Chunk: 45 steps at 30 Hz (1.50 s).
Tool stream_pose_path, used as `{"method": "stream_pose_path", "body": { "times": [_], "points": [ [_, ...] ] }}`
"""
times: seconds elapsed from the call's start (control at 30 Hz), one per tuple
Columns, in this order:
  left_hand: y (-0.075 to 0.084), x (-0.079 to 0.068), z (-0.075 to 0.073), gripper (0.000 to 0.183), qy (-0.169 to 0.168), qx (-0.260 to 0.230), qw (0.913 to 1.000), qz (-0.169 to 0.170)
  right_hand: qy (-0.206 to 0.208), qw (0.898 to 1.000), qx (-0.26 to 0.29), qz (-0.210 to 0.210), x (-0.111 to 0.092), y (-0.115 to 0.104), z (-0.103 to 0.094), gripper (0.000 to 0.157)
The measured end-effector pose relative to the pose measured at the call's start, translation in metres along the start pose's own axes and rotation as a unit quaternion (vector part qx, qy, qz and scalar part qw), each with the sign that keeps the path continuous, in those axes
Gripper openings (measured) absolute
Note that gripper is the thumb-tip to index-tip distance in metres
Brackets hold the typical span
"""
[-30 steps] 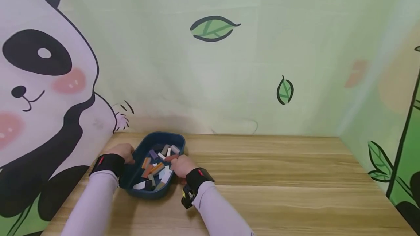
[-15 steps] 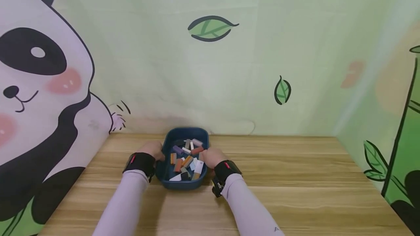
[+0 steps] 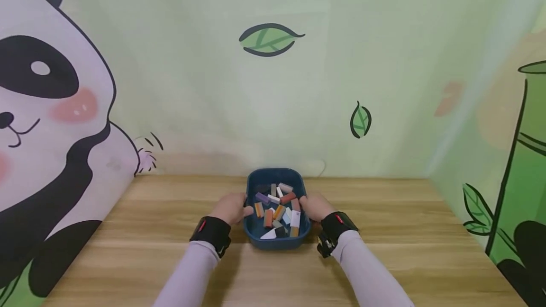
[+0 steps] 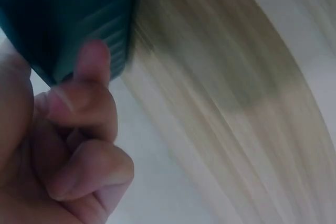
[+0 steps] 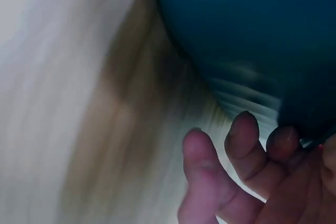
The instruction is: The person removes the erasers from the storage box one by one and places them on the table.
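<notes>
A dark blue plastic basket (image 3: 277, 244) with rounded corners is held between both hands near the back of the table. Inside lie several small erasers or blocks in orange, purple, red, white and grey; their exact kind is hard to tell. My left hand (image 3: 231, 208) grips the left rim, its thumb over the edge and its fingers curled at the outside. On the opposite side my right hand (image 3: 316, 206) pinches the right rim. In the left wrist view the curled fingers (image 4: 89, 171) sit beside the basket's ribbed wall (image 4: 100, 19). Fingers (image 5: 244, 135) also show under the wall in the right wrist view.
The wooden table (image 3: 384, 231) runs to both sides of the basket. A printed cloth backdrop (image 3: 204, 84) with a panda and leaves rises directly behind the table's far edge. Each wrist wears a black strap (image 3: 212, 235) with a small camera.
Both hands have carried the basket rightward, from the table's left side toward its middle. Its slant has straightened. The head view has turned slightly to the right.
</notes>
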State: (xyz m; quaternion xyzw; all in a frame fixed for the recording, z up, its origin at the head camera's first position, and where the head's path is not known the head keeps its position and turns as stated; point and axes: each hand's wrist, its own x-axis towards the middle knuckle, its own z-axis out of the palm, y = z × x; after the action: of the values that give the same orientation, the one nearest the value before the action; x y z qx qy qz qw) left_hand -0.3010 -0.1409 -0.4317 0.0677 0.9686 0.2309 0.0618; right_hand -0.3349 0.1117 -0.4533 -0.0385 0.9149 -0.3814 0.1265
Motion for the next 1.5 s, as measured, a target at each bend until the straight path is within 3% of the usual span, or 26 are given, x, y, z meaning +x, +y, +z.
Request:
{"method": "stream_pose_path", "body": {
  "times": [0.27,0.4,0.6,0.8,0.93,1.1,1.2,1.3,1.5],
  "points": [
    [0.020,-0.011,0.020,0.021,0.048,0.043,0.9945,0.083,-0.015,0.999,0.022,-0.047,-0.026,0.026,-0.014,0.034],
    [0.025,-0.015,0.023,0.020,0.068,0.049,0.9897,0.116,-0.003,0.999,-0.015,-0.037,-0.032,0.028,-0.020,0.035],
    [0.028,-0.015,0.025,0.020,0.072,0.054,0.9886,0.121,0.004,0.999,-0.039,-0.035,-0.035,0.029,-0.025,0.037],
    [0.030,-0.016,0.030,0.022,0.084,0.075,0.9855,0.127,0.001,0.999,-0.018,-0.034,-0.036,0.034,-0.024,0.036],
    [0.029,-0.015,0.034,0.023,0.075,0.075,0.9864,0.126,-0.007,1.000,-0.007,-0.023,-0.039,0.037,-0.026,0.037],
    [0.030,-0.014,0.031,0.025,0.059,0.050,0.9902,0.116,-0.051,0.997,0.038,-0.052,-0.044,0.038,-0.036,0.050],
    [0.030,-0.015,0.027,0.027,0.047,0.029,0.9933,0.102,-0.046,0.997,0.054,-0.045,-0.049,0.036,-0.043,0.055],
    [0.030,-0.015,0.025,0.030,0.048,-0.006,0.9961,0.075,-0.008,0.999,0.024,-0.033,-0.058,0.032,-0.052,0.050],
    [0.033,-0.015,0.026,0.031,0.078,-0.063,0.9944,0.033,0.031,0.991,-0.072,-0.105,-0.069,0.013,-0.072,0.024]
  ]
}}
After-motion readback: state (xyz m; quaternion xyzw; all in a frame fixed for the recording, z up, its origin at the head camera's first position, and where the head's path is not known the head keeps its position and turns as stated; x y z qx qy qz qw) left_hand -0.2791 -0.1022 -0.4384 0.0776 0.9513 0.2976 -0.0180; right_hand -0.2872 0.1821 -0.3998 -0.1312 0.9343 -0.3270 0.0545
